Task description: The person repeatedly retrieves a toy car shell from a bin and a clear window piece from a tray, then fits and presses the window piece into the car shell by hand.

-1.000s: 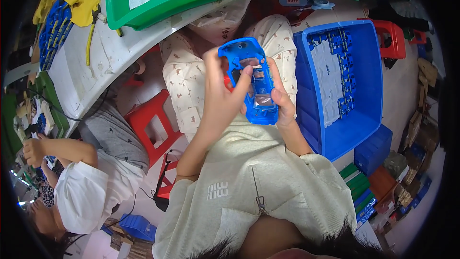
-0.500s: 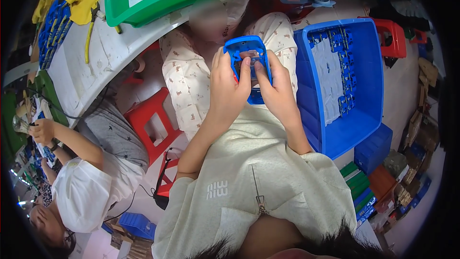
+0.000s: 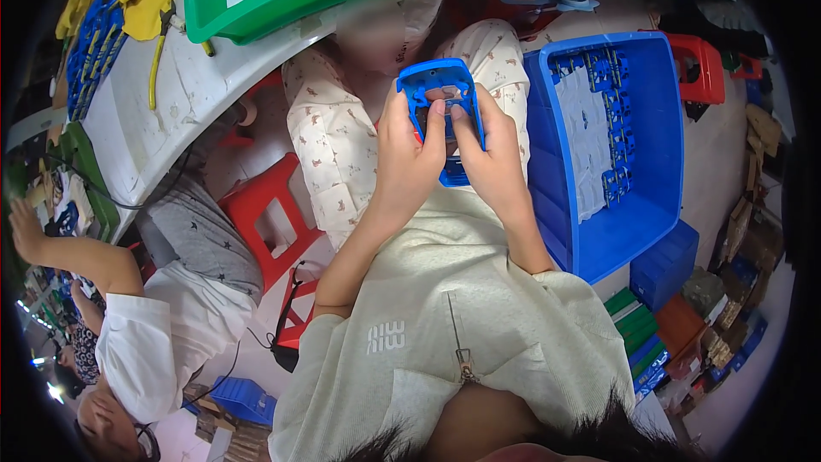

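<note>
Above my lap I hold a blue plastic housing (image 3: 436, 74), a hollow shell with an open frame and inner parts I cannot make out clearly. My left hand (image 3: 409, 154) wraps its left side and my right hand (image 3: 496, 154) its right side. Both thumbs press side by side on the inside of the shell. The other fingers are mostly hidden behind it. A bit of red shows at its left edge, beside my left hand.
At my right stands a blue bin (image 3: 560, 244) holding rows of blue parts (image 3: 617, 120) and white sheets. A green tray (image 3: 342, 13) sits on the white table ahead. Left are yellow-handled pliers (image 3: 160, 60), a red stool (image 3: 291, 248) and a co-worker (image 3: 137, 338).
The housing has tilted slightly and risen a little in my hands; my grip stays the same. At the left, the co-worker's arm has reached outward with the hand spread.
</note>
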Tool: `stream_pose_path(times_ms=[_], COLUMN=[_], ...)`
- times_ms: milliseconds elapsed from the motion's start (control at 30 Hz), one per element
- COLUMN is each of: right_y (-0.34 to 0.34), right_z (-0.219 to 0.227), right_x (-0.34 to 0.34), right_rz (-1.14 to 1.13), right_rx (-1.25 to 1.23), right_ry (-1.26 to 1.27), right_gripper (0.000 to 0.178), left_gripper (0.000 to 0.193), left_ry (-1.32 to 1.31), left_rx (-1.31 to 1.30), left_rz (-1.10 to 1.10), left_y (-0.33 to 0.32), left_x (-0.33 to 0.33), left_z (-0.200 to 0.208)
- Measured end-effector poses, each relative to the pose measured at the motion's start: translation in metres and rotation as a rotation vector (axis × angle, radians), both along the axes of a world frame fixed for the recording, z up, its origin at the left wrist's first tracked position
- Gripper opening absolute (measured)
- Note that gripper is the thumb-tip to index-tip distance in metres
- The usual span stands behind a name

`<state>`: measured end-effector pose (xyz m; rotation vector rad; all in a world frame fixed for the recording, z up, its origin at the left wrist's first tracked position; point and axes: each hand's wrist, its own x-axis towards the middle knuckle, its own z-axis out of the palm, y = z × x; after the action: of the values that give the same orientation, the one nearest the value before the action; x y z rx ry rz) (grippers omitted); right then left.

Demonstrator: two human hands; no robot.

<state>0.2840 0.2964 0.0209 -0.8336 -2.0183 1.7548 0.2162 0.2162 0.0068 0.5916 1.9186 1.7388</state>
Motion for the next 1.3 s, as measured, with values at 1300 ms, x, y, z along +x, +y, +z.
stream_pose_path(times_ms=[1300], right_y=[0.070], right_z=[-0.073], right_x=[0.078], right_rz=[-0.241], right_rx=[-0.376], right_ry=[0.204], right_gripper=[0.021], left_gripper=[0.059], left_ry=[0.625], left_rx=[-0.776], left_rz=[0.516], left_y=[-0.180], left_x=[-0.157], left_z=[0.062])
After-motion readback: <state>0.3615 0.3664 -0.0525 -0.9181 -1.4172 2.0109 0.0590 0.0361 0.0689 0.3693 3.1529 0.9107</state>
